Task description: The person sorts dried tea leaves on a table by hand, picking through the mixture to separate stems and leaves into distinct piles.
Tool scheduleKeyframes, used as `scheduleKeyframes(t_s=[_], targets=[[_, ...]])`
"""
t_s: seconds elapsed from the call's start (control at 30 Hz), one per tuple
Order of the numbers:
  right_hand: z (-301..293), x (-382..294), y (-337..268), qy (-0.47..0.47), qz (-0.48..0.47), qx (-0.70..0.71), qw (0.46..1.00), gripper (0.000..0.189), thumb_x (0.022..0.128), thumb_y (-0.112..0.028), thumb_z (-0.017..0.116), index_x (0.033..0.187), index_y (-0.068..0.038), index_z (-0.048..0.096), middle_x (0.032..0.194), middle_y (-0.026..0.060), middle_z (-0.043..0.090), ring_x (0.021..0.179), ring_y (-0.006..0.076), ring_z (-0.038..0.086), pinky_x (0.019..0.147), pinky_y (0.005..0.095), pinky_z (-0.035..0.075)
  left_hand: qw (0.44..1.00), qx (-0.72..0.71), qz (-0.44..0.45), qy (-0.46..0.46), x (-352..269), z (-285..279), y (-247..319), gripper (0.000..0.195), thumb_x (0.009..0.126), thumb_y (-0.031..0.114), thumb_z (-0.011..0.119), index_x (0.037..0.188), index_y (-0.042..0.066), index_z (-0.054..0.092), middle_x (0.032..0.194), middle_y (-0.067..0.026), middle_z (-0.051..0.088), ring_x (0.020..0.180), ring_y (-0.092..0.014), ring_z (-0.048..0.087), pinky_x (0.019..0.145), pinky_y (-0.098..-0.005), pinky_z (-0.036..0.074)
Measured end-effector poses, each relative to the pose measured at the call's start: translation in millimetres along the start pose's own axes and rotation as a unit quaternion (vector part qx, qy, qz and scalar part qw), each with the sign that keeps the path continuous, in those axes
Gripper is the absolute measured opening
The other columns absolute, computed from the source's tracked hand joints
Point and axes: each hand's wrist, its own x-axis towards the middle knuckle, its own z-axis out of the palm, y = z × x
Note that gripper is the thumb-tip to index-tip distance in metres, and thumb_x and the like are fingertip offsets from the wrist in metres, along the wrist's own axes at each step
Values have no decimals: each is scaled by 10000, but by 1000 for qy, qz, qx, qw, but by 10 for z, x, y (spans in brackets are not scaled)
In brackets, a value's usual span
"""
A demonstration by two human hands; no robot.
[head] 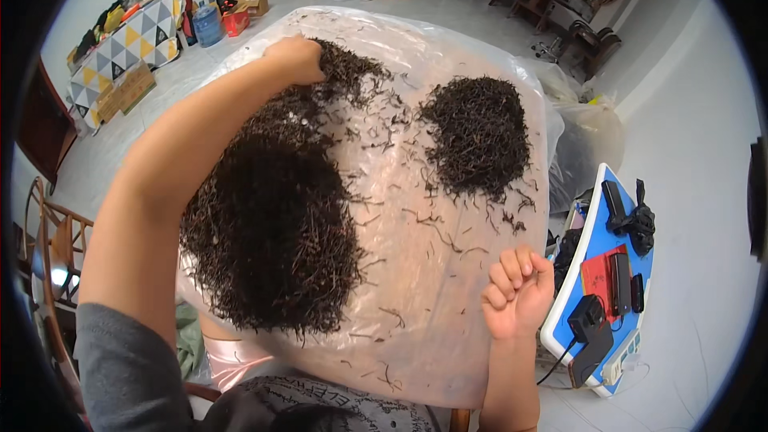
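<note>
Dark, thin, twisted dried plant strands, perhaps tea leaves, lie on a table covered with clear plastic sheeting (420,312). My left hand (298,60) reaches across to the far left and touches the edge of a smaller far heap (348,69); its fingertips are hidden, so its hold is unclear. Under and beside my left forearm spreads the largest heap (276,240). A rounded heap (480,135) sits at the right, with loose strands scattered between the heaps. Palm up, with fingers curled and nothing visible in them, my right hand (519,291) is at the table's right edge.
At the right, a small blue-topped table (570,327) bears a black plastic bag (641,225), a red packet (594,276) and a power adapter (586,318). Large clear plastic bags (585,144) stand behind it. A wooden chair (60,222) is at the left, a water bottle (207,25) beyond.
</note>
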Motion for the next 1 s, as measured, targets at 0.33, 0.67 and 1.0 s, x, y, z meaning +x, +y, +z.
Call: scheduleKeyframes(t_s=[0.33,0.67,1.0], targets=[[-61,90,5,37,-8,-2,999,264,931,-228,478,704,-134,381,630,-3,326,497,101,260,389,247,170,954,-278,-87,-76,775,474,-699,1269,476,387,932,1473,-30,267,1446,-252,418,1287,-326,486,1079,-398,395],[-116,124,-10,18,-27,20,999,248,955,-201,455,738,-107,377,649,4,322,506,107,261,381,251,176,874,-457,-128,-107,377,139,-750,678,676,60,720,1311,150,497,1159,-105,550,1003,-271,603,735,-450,565],[-140,145,-4,24,-33,-14,999,234,916,-205,499,721,-124,397,628,-13,326,498,93,262,395,243,170,732,-642,-29,-226,-487,-391,-574,152,807,85,636,945,125,590,932,-21,581,783,-132,554,650,-280,492]])
